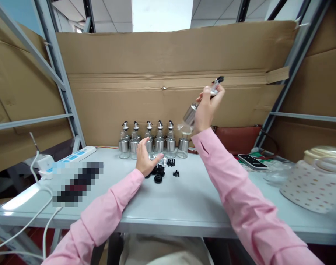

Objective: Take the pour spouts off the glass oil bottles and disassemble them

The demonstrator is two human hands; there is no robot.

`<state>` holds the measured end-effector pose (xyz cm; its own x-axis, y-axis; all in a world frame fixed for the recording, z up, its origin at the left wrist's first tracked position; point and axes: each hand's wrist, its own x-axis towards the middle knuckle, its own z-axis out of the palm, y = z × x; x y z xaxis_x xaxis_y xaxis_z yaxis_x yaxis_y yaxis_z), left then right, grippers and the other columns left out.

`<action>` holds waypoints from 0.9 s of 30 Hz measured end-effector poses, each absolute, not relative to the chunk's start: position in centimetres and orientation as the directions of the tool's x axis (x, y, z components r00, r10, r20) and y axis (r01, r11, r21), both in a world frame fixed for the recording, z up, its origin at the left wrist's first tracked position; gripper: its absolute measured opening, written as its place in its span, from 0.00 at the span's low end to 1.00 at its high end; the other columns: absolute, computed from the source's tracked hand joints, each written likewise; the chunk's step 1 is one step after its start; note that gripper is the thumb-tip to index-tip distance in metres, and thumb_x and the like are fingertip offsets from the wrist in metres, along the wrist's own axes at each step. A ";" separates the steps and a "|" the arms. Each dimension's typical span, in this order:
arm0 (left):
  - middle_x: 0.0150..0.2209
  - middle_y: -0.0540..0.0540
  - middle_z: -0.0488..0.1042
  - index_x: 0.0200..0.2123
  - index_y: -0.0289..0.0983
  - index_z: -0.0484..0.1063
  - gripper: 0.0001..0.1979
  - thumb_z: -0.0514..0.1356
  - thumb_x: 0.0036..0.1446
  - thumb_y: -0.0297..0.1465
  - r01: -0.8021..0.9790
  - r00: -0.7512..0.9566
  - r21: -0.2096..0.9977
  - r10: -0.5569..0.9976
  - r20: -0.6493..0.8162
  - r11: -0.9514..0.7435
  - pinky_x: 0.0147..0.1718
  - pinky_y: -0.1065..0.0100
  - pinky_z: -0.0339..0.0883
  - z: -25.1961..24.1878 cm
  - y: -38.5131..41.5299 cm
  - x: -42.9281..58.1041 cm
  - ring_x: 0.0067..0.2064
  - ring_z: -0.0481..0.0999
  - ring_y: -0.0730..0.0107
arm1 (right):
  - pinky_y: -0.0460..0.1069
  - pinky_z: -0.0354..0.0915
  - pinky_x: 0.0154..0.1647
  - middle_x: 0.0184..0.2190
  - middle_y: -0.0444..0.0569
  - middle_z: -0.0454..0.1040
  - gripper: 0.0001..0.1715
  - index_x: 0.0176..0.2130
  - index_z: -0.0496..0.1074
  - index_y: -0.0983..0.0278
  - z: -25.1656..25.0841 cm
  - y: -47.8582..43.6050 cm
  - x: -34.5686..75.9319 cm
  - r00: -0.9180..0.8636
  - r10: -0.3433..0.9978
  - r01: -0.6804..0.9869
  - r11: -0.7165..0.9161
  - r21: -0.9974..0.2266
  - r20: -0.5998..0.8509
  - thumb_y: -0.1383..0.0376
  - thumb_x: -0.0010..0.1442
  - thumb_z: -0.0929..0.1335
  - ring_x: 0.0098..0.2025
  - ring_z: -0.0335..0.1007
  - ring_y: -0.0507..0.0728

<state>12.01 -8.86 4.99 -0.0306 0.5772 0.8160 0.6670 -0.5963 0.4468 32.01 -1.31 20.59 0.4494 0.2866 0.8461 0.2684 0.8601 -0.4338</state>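
My right hand [206, 108] is raised well above the table, wrapped around the neck of a glass oil bottle [190, 115] with a steel band and a black-tipped pour spout. The bottle tilts, its base toward the lower left. Fingers apart, my left hand [146, 157] holds nothing and hovers near a row of similar bottles [170, 142], most topped with spouts. Black round stoppers [158, 178] lie just below and beside it. Small black caps [171, 162] sit to their right, with a smaller cluster of black pieces [176, 173] nearby.
On the left lie a white power strip [85, 152] with cables and a pixelated dark object [78, 186]. A brown bag [237, 140], a phone-like device [252, 162] and a dotted lidded container [314, 180] are on the right. Cardboard [115, 99] walls the back.
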 end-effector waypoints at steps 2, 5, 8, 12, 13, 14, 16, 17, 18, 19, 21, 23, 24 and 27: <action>0.56 0.37 0.59 0.56 0.36 0.49 0.41 0.64 0.42 0.42 0.591 -0.017 0.475 0.579 0.815 -0.652 0.55 0.57 0.53 5.8 -10.2 13.9 0.57 0.59 0.54 | 0.50 0.64 0.34 0.35 0.49 0.68 0.22 0.47 0.58 0.60 19.3 -4.8 30.1 0.294 0.422 0.172 0.859 -0.482 0.857 0.50 0.60 0.55 0.34 0.71 0.53; 0.49 0.40 0.67 0.51 0.37 0.57 0.35 0.66 0.40 0.39 0.435 -0.043 0.626 0.680 0.732 -0.647 0.49 0.60 0.61 6.6 -11.6 16.2 0.50 0.67 0.57 | 0.46 0.61 0.24 0.24 0.44 0.67 0.18 0.38 0.62 0.61 18.0 -9.1 27.1 0.081 0.602 0.016 0.796 -0.605 0.795 0.50 0.55 0.63 0.24 0.67 0.50; 0.39 0.44 0.72 0.42 0.37 0.62 0.26 0.66 0.39 0.35 0.303 -0.028 0.756 0.787 0.616 -0.580 0.39 0.65 0.66 6.6 -11.9 17.3 0.40 0.72 0.63 | 0.43 0.58 0.20 0.18 0.40 0.64 0.16 0.27 0.61 0.62 18.1 -11.5 24.9 -0.082 0.699 -0.078 0.706 -0.703 0.711 0.54 0.50 0.68 0.19 0.63 0.48; 0.32 0.48 0.73 0.37 0.36 0.63 0.24 0.67 0.34 0.31 0.305 -0.060 0.770 0.796 0.603 -0.560 0.34 0.68 0.65 6.1 -11.3 16.4 0.34 0.71 0.69 | 0.42 0.55 0.17 0.15 0.38 0.61 0.21 0.20 0.55 0.62 18.5 -12.5 24.1 -0.158 0.737 -0.138 0.642 -0.754 0.657 0.56 0.52 0.68 0.15 0.60 0.46; 0.31 0.49 0.72 0.36 0.35 0.64 0.23 0.67 0.34 0.31 0.311 -0.026 0.775 0.810 0.585 -0.550 0.33 0.69 0.65 6.0 -11.0 16.0 0.32 0.70 0.70 | 0.42 0.54 0.17 0.14 0.38 0.61 0.22 0.20 0.55 0.62 18.5 -12.5 24.2 -0.176 0.739 -0.133 0.636 -0.760 0.650 0.56 0.52 0.68 0.15 0.59 0.45; 0.30 0.49 0.72 0.35 0.35 0.65 0.22 0.66 0.34 0.31 0.305 0.035 0.787 0.832 0.553 -0.536 0.32 0.69 0.64 6.1 -10.8 15.6 0.31 0.70 0.70 | 0.42 0.53 0.16 0.13 0.38 0.60 0.22 0.19 0.55 0.63 18.5 -12.5 24.3 -0.200 0.740 -0.121 0.632 -0.766 0.642 0.55 0.52 0.68 0.14 0.58 0.45; 0.29 0.49 0.71 0.32 0.34 0.67 0.20 0.67 0.32 0.30 0.245 0.226 0.836 0.867 0.443 -0.491 0.32 0.68 0.63 6.3 -10.6 14.8 0.31 0.69 0.70 | 0.42 0.53 0.16 0.11 0.38 0.59 0.24 0.18 0.55 0.63 18.4 -12.5 24.7 -0.260 0.736 -0.089 0.626 -0.774 0.625 0.54 0.54 0.66 0.13 0.56 0.45; 0.29 0.48 0.71 0.31 0.33 0.68 0.20 0.67 0.30 0.30 0.192 0.349 0.870 0.860 0.372 -0.454 0.33 0.67 0.63 6.5 -10.6 14.5 0.32 0.70 0.69 | 0.42 0.52 0.16 0.11 0.38 0.59 0.24 0.18 0.55 0.63 18.4 -12.4 25.0 -0.295 0.733 -0.077 0.622 -0.780 0.613 0.53 0.55 0.66 0.13 0.56 0.45; 0.30 0.47 0.72 0.31 0.33 0.69 0.20 0.67 0.29 0.30 0.122 0.476 0.905 0.824 0.306 -0.407 0.35 0.66 0.63 6.6 -10.7 14.2 0.33 0.70 0.67 | 0.42 0.52 0.15 0.10 0.39 0.58 0.25 0.17 0.55 0.63 18.4 -12.4 25.2 -0.333 0.730 -0.071 0.612 -0.788 0.597 0.53 0.56 0.65 0.12 0.55 0.45; 0.31 0.46 0.73 0.31 0.33 0.70 0.20 0.67 0.28 0.30 0.040 0.599 0.939 0.760 0.252 -0.343 0.37 0.65 0.63 6.8 -10.8 14.0 0.35 0.71 0.65 | 0.43 0.52 0.15 0.10 0.39 0.58 0.25 0.17 0.55 0.63 18.5 -12.3 25.4 -0.370 0.728 -0.075 0.596 -0.800 0.577 0.53 0.56 0.65 0.12 0.55 0.45; 0.33 0.45 0.74 0.33 0.34 0.71 0.23 0.68 0.27 0.30 -0.101 0.789 0.981 0.588 0.181 -0.166 0.40 0.62 0.63 6.9 -11.1 13.7 0.37 0.72 0.62 | 0.43 0.52 0.15 0.10 0.39 0.58 0.26 0.17 0.55 0.63 18.7 -12.2 25.8 -0.443 0.724 -0.115 0.539 -0.834 0.529 0.53 0.56 0.65 0.12 0.55 0.45; 0.33 0.45 0.74 0.35 0.35 0.71 0.26 0.69 0.25 0.30 -0.158 0.889 0.987 0.439 0.132 0.022 0.41 0.61 0.63 6.7 -11.4 13.6 0.38 0.72 0.61 | 0.43 0.53 0.15 0.11 0.38 0.58 0.26 0.17 0.54 0.63 18.9 -12.1 26.0 -0.524 0.712 -0.185 0.442 -0.878 0.468 0.53 0.55 0.65 0.12 0.55 0.45; 0.33 0.45 0.74 0.35 0.36 0.71 0.27 0.69 0.24 0.30 -0.160 0.917 0.982 0.385 0.109 0.104 0.40 0.61 0.63 6.6 -11.6 13.6 0.37 0.73 0.62 | 0.43 0.54 0.16 0.11 0.38 0.57 0.26 0.18 0.53 0.63 19.0 -12.0 26.1 -0.565 0.702 -0.224 0.375 -0.899 0.434 0.53 0.55 0.65 0.13 0.55 0.45; 0.29 0.46 0.73 0.32 0.35 0.71 0.26 0.69 0.20 0.30 -0.142 0.959 0.954 0.275 0.066 0.265 0.38 0.62 0.63 6.2 -12.0 13.7 0.35 0.73 0.62 | 0.43 0.55 0.17 0.12 0.35 0.53 0.26 0.19 0.50 0.63 19.0 -11.9 25.8 -0.653 0.681 -0.318 0.151 -0.936 0.332 0.53 0.57 0.64 0.13 0.51 0.45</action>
